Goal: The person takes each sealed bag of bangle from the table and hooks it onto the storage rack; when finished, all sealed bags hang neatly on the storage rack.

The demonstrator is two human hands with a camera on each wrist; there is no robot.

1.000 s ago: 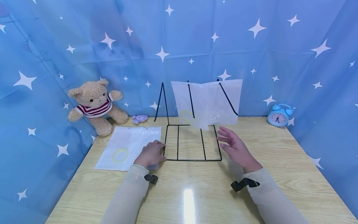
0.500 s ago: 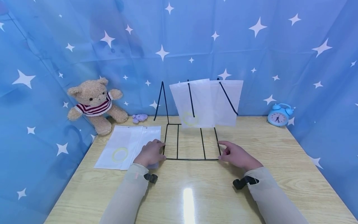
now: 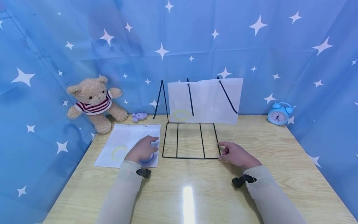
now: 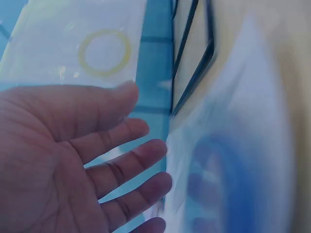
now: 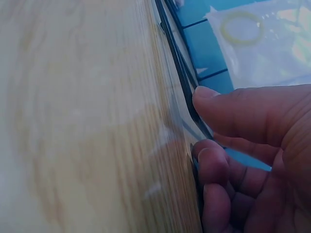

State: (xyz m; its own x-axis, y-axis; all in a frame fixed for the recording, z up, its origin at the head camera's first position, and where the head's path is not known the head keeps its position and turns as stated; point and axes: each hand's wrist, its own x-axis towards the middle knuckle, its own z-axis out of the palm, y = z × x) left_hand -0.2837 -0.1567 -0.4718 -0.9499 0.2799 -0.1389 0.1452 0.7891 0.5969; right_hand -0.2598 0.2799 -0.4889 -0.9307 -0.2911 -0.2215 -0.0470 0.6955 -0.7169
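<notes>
- Fingers (image 4: 141, 154) of the left hand (image 3: 141, 151) are loosely spread and hold nothing. They reach over the blue-marked pouch (image 3: 149, 130), a white sleeve on the tabletop (image 3: 223, 202) (it looms blurred in the left wrist view, so contact cannot be told).
- Right hand (image 3: 236, 154): thumb and forefinger set narrowly at the near right corner of a black wire rack (image 3: 190, 158), gripping its base, the other fingers tucked in.
- Wire rack stands mid-tabletop on its rectangular base. Its left prong (image 3: 158, 99) is bare; one hanging pouch (image 3: 180, 98) is on the middle prong, and a second hanging pouch (image 3: 215, 102) is on the right one.
- Beside the blue-marked pouch, towards the left, lies a yellow-marked pouch (image 3: 114, 143).
- Behind these sit a teddy bear (image 3: 93, 99) and a small purple toy (image 3: 139, 117); a blue alarm clock (image 3: 279, 115) stands far right.
- Step in hand, as I judge it: steadying the rack while going for another pouch.
- Next move probably calls for pinching the blue-marked pouch by its top edge, then lining its hole up with the bare prong, the right hand keeping the rack from sliding.
</notes>
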